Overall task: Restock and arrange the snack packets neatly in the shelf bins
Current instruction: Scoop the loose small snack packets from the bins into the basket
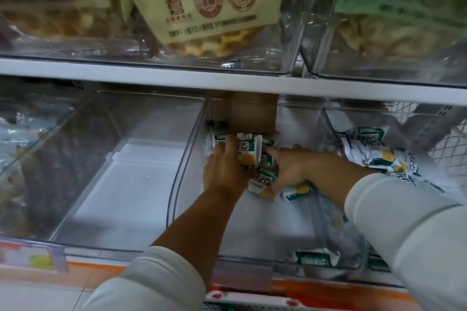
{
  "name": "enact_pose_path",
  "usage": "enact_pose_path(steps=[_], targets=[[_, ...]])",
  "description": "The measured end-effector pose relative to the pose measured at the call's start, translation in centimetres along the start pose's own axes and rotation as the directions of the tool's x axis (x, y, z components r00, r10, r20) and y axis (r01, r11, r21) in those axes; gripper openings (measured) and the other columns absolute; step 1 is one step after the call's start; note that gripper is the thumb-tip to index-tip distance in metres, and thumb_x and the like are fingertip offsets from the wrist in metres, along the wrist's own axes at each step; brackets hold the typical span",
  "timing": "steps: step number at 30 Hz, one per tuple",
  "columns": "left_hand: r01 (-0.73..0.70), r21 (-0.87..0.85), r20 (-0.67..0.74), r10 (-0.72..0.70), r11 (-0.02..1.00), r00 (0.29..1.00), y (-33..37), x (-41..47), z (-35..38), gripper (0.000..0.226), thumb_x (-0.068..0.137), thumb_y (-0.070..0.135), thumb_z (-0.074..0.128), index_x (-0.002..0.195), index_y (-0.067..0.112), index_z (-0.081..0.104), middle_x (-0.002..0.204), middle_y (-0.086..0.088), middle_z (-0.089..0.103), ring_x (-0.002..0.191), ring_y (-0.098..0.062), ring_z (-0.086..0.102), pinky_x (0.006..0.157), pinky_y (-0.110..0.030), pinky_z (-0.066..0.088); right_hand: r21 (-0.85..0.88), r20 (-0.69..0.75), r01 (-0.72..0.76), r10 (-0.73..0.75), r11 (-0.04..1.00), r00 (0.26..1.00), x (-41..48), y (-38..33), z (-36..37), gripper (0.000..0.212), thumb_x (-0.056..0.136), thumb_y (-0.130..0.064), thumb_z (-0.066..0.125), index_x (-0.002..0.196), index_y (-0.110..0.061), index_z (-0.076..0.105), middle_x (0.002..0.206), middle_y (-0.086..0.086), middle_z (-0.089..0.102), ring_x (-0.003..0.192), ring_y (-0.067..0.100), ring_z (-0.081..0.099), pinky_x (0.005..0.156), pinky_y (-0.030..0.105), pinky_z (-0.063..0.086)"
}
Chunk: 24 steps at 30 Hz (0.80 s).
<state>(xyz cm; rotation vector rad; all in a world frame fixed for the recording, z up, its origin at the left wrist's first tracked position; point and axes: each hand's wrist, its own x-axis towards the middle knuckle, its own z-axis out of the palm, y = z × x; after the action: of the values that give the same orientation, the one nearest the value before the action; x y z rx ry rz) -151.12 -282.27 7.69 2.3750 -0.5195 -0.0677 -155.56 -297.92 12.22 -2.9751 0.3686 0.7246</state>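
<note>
1. A person reaches with both arms into the middle clear plastic bin point(174, 199) on the lower level of a white metal shelf point(151, 76).
2. A cluster of white-and-green snack packets point(246, 149) stands at the back of this bin, just in front of a brown cardboard piece point(242, 111) that rises against the bin's rear.
3. The left hand point(223, 169) is on the left side of that cluster. Its grip is closed, with the fingers curled over the top of the standing packets; the thumb is hidden.
4. The right hand point(290, 169) comes in from the right. Its grip is loose: the index finger is straight and touches the standing packets, and the other fingers lie stretched over a flat white-and-green packet point(262, 184) on the bin floor, not closed around it.
5. Another packet of the same kind point(295, 190) lies just beside the right hand, and one more leans at the bin's front wall point(316, 257).
6. The right-hand clear bin point(328, 118) holds a loose heap of the same packets point(379, 156).
7. The left-hand clear bin point(126, 184) stands next to the middle one, wall to wall.
8. Both forearms end in pale grey sleeves point(151, 283), pushed back from the wrists.
9. On the level above, a large beige paper bag with brown lettering point(207, 2) stands in a clear bin, with waffle-like pieces showing at its foot.
</note>
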Motion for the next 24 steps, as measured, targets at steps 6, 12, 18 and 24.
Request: enact_pose_path(steps=[6, 12, 18, 24], targets=[[0.115, 0.078, 0.165, -0.127, 0.990, 0.978, 0.2, -2.8, -2.0, 0.067, 0.082, 0.041, 0.075, 0.132, 0.025, 0.034, 0.121, -0.005, 0.064, 0.106, -0.030, 0.063, 0.078, -0.036, 0.048, 0.079, -0.041, 0.088, -0.085, 0.993, 0.996, -2.3, -1.2, 1.9, 0.099, 0.074, -0.041, 0.080, 0.151, -0.028, 0.019, 0.139, 0.016, 0.047, 0.120, 0.032, 0.047, 0.082, 0.028, 0.042], [0.054, 0.221, 0.133, -0.085, 0.974, 0.987, 1.7, -6.8, -4.8, 0.055, 0.088, 0.037, 0.068, 0.130, 0.026, 0.033, 0.116, -0.006, 0.063, 0.100, -0.030, 0.063, 0.073, -0.035, 0.045, 0.100, 0.042, -0.024, 0.019, 0.995, 0.999, -4.3, -3.1, 4.7, 0.108, 0.065, -0.054, 0.078, 0.150, -0.035, 0.014, 0.142, 0.016, 0.034, 0.132, 0.037, 0.027, 0.107, 0.045, 0.035], [0.014, 0.085, -0.072, -0.008, 0.996, 0.997, 3.1, -11.1, -8.6, 0.058, 0.088, 0.046, 0.067, 0.133, 0.038, 0.032, 0.117, 0.004, 0.064, 0.097, -0.023, 0.065, 0.071, -0.034, 0.048, 0.299, -0.042, 0.060, -0.049, 0.952, 0.998, -6.5, -3.8, 5.9, 0.083, 0.071, -0.032, 0.080, 0.141, -0.032, 0.037, 0.128, 0.009, 0.059, 0.127, 0.033, 0.041, 0.105, 0.039, 0.037], [0.008, -0.212, -0.176, -0.046, 0.977, 0.983, 3.5, -16.0, -12.5, 0.059, 0.083, 0.050, 0.072, 0.129, 0.045, 0.035, 0.106, 0.020, 0.065, 0.093, -0.012, 0.067, 0.077, -0.043, 0.058, 0.455, -0.148, 0.064, 0.005, 0.888, 0.989, -8.1, -2.7, 6.4, 0.066, 0.073, -0.032, 0.079, 0.131, -0.038, 0.048, 0.119, 0.006, 0.059, 0.120, 0.025, 0.048, 0.096, 0.032, 0.045]])
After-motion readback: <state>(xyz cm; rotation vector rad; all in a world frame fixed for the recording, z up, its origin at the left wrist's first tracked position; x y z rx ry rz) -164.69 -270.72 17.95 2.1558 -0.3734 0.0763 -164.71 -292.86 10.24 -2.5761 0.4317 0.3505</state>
